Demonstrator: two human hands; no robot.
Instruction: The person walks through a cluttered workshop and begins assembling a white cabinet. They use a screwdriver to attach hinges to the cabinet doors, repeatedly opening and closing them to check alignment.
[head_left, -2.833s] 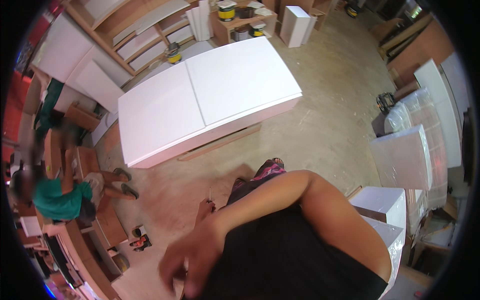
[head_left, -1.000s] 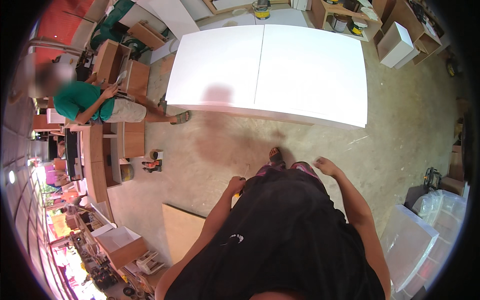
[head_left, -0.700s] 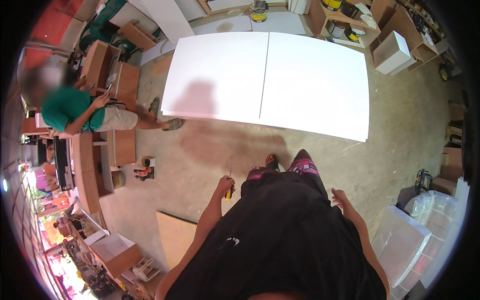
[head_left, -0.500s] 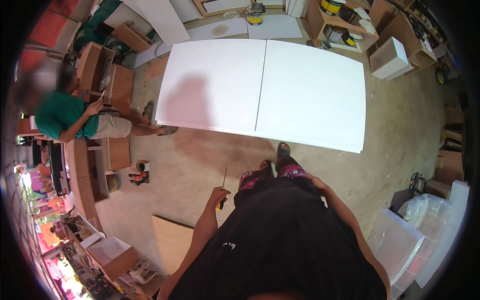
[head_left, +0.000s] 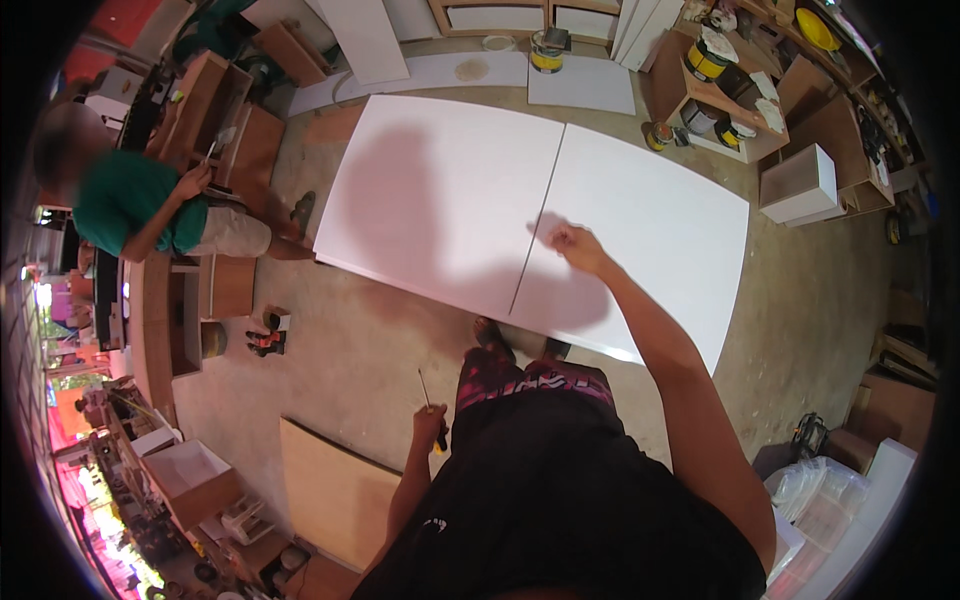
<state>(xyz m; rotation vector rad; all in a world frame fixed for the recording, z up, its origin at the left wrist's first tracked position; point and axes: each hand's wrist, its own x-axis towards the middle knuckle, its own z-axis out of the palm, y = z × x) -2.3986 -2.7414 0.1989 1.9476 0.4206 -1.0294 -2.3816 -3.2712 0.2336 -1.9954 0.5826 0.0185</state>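
White panels (head_left: 660,220) lie below the right hand (head_left: 578,246), screwdriver (head_left: 424,391) in left hand (head_left: 429,427).

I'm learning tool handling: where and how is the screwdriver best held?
Probably by its thicker yellow-and-black handle, from the person's side, as the left hand does: the handle end faces back toward the body, while the thin shaft points away.

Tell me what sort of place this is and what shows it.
Most likely a furniture or cabinet workshop: a large white two-panel unit sits low over the floor, yellow-banded tins stand on and in an open wooden cabinet, and the left hand holds what looks like a screwdriver.
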